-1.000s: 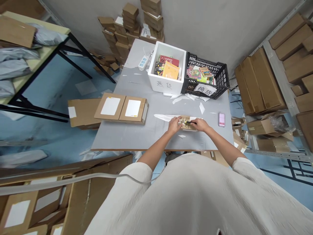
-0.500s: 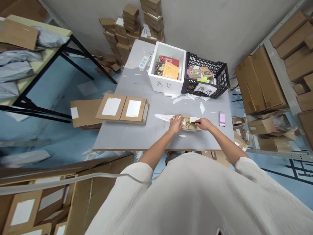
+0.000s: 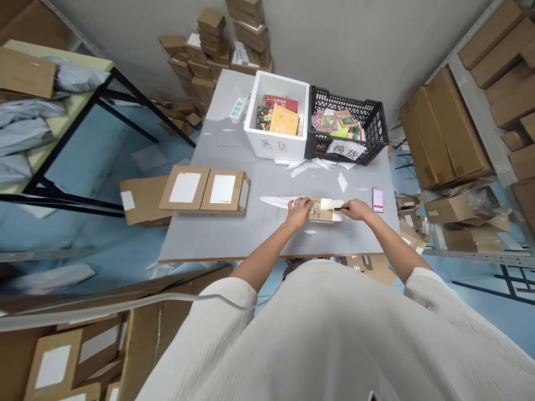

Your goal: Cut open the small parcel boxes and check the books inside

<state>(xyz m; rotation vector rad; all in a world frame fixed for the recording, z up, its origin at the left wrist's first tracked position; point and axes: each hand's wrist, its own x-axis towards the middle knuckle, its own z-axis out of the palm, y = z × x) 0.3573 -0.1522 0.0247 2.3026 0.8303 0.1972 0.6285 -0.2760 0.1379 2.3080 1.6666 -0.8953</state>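
A small cardboard box (image 3: 317,214) with dark handwriting and a white label (image 3: 327,204) lies on the grey table (image 3: 217,236) in front of me. My left hand (image 3: 299,213) grips its left end, fingers bent over the top. In my right hand (image 3: 356,209) is a slim black-handled utility knife (image 3: 341,209), held almost flat. Its tip points left and reaches over the box top near the label; whether the blade cuts into the box I cannot tell. Under and beside my left hand lies a strip of white paper (image 3: 273,201).
Two labelled cardboard boxes (image 3: 223,190) stand at the table's left. Behind are a white foam box (image 3: 276,146) and a black crate (image 3: 376,125) with books. Paper scraps (image 3: 343,182), a phone (image 3: 378,199) and a power strip (image 3: 238,109) lie about. Shelves hold cartons (image 3: 447,125) at right.
My right hand has moved slightly right with the knife, showing more of the white label. The left hand stays on the box. The whole view has shifted a little.
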